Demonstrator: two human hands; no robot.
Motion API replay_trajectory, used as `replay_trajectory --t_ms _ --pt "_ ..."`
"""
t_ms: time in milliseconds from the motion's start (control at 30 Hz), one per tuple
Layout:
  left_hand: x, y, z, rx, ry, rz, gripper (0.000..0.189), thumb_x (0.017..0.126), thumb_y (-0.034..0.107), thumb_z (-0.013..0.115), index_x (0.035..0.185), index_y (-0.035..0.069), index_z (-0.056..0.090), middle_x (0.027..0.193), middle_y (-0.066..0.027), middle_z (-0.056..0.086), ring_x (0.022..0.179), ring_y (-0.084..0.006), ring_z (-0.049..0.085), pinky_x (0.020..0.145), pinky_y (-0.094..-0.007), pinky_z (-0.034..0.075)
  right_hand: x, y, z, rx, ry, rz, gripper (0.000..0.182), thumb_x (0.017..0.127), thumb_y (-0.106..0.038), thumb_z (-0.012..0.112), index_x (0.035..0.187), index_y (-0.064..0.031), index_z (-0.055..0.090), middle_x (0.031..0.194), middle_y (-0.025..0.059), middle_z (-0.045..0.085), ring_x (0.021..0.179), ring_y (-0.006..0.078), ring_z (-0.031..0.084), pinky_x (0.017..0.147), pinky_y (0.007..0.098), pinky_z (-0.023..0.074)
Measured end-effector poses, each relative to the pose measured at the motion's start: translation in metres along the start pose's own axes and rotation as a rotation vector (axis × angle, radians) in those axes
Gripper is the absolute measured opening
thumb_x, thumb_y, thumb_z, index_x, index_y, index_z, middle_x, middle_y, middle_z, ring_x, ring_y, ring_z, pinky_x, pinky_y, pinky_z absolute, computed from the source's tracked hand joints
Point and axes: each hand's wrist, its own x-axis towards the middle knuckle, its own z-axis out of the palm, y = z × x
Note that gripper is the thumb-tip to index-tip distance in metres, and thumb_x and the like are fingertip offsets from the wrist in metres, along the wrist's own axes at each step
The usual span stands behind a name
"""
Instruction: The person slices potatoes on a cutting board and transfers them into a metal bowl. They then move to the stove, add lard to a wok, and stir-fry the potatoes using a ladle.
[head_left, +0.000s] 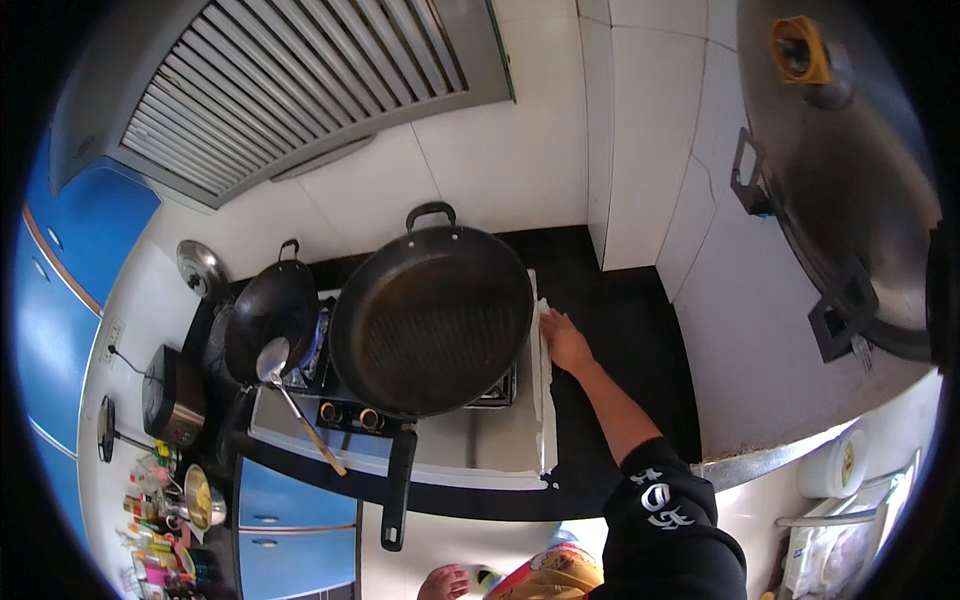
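Note:
My right hand (562, 339) reaches out to the right edge of the gas stove, its fingertips at a crumpled white strip (547, 405) along that edge; whether it grips the strip is hidden. My left hand (444, 583) is low at the bottom edge of the view, partly cut off, near a green and white thing too blurred to name. A large black frying pan (442, 330) with a ridged base rests over the right burner, its long handle towards me. Over the lit left burner stands a smaller black wok (270, 311), with a wooden-handled metal ladle (300, 412) lying across its rim.
A slatted range hood (300, 82) hangs above. On the left are a metal lid (201, 268), a dark countertop appliance (174, 396), a metal bowl (217, 506) of yellow food and several bottles. Lids with black handles (844, 307) hang at the right.

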Motion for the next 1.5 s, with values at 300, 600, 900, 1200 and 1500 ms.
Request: replay_trajectory --t_ms 300,600,900,1200,1500 --pt "-0.028 0.084 0.122 0.142 0.018 0.105 0.025 0.095 0.013 0.046 0.116 0.002 0.050 0.106 -0.0153 0.060 0.093 -0.0251 0.062 0.079 -0.0335 0.052 -0.141 -0.080 -0.081 0.186 -0.297 -0.216 0.047 0.071 0.013 0.047 0.113 -0.0021 0.060 0.126 0.0131 0.054 0.123 0.0283 0.047 0.107 0.0376 0.0337" --pt "-0.027 0.092 0.126 0.153 0.057 0.116 0.025 0.094 0.014 0.048 0.116 0.002 0.051 0.106 -0.0160 0.061 0.091 -0.0257 0.063 0.079 -0.0338 0.052 -0.032 -0.014 -0.102 0.219 0.174 0.019 0.035 0.081 0.009 0.045 0.108 -0.0036 0.063 0.115 0.0163 0.060 0.109 0.0315 0.057 0.096 0.0369 0.0433" --pt "-0.044 0.077 0.120 0.127 0.124 0.119 0.028 0.094 0.015 0.048 0.117 0.000 0.049 0.105 -0.0159 0.059 0.092 -0.0249 0.062 0.079 -0.0342 0.052 -0.030 0.016 -0.064 -0.118 -0.159 -0.060 0.037 0.087 -0.011 0.049 0.123 -0.0025 0.053 0.133 0.0149 0.048 0.127 0.0298 0.041 0.109 0.0456 0.0259" --pt "-0.037 0.089 0.128 0.197 -0.077 0.171 0.025 0.094 0.011 0.047 0.116 0.002 0.051 0.107 -0.0144 0.060 0.091 -0.0221 0.062 0.078 -0.0312 0.051 -0.158 -0.063 -0.121 0.008 -0.336 -0.105 0.034 0.081 -0.003 0.053 0.112 -0.0140 0.062 0.127 0.0015 0.056 0.127 0.0183 0.043 0.113 0.0485 0.0144" --pt "-0.047 0.079 0.103 0.215 -0.153 0.195 0.024 0.096 0.013 0.045 0.117 0.003 0.051 0.110 -0.0124 0.059 0.092 -0.0202 0.061 0.078 -0.0300 0.050 -0.155 -0.087 -0.167 0.080 0.153 0.072 0.024 0.077 -0.003 0.058 0.099 -0.0092 0.066 0.101 0.0106 0.063 0.097 0.0317 0.056 0.084 0.0382 0.0453"
